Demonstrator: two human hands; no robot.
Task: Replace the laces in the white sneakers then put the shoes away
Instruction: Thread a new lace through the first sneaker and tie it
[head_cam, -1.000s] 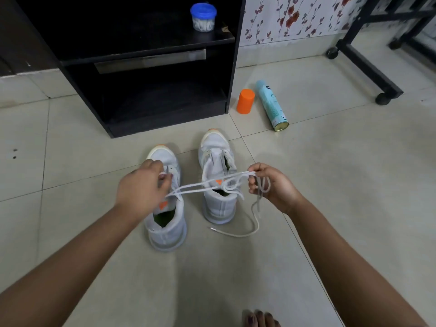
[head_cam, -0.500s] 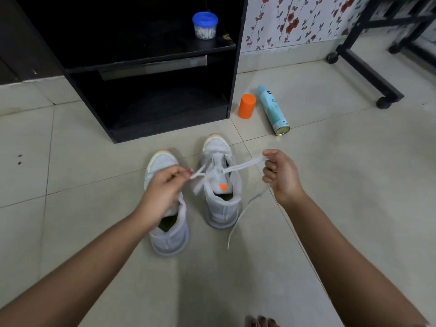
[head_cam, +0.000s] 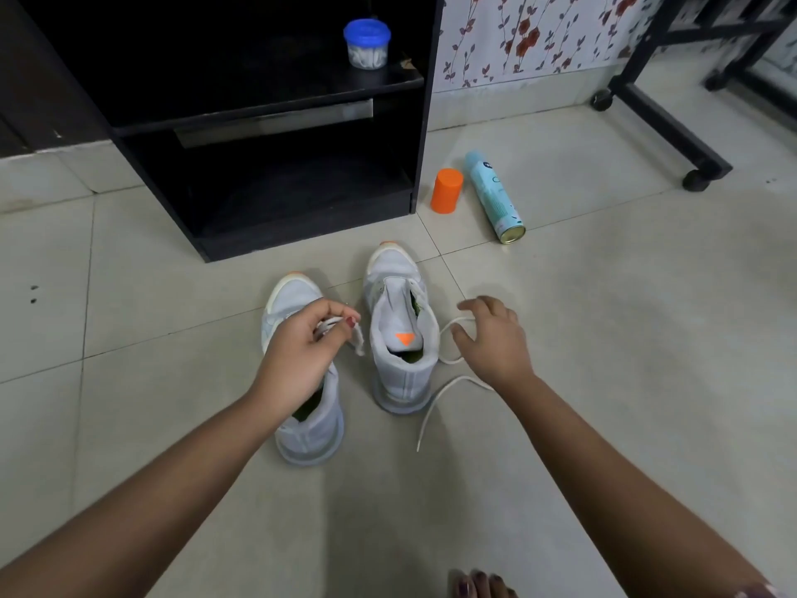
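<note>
On my far left there is only bare tile floor (head_cam: 129, 425), plenty of room to swing an arm. My left hand (head_cam: 302, 351) is curled over the left sneaker (head_cam: 310, 429), fingers pinched on a bit of white lace at its tongue; how much lace is bunched inside I cannot tell. Just beside it stands the right sneaker (head_cam: 401, 338), upright, toe pointing to the black cabinet (head_cam: 422, 144), its eyelets looking bare. Right of that shoe, the loose lace (head_cam: 435, 403) lies on the tile in a loop, one end trailing towards me. My right hand (head_cam: 496, 338) hovers over the loop with fingers spread, gripping nothing.

I judge the lace light, limp and a little slippery; it will flop and tangle unless I take it near its stiff tip. The sneakers look light and soft-sided, best steadied at the heel collar.

Further right, an orange cap (head_cam: 447, 191) and a spray can (head_cam: 494, 196) lie near the cabinet's corner, well apart from the shoes. The cabinet's lower shelf is open and close ahead.
</note>
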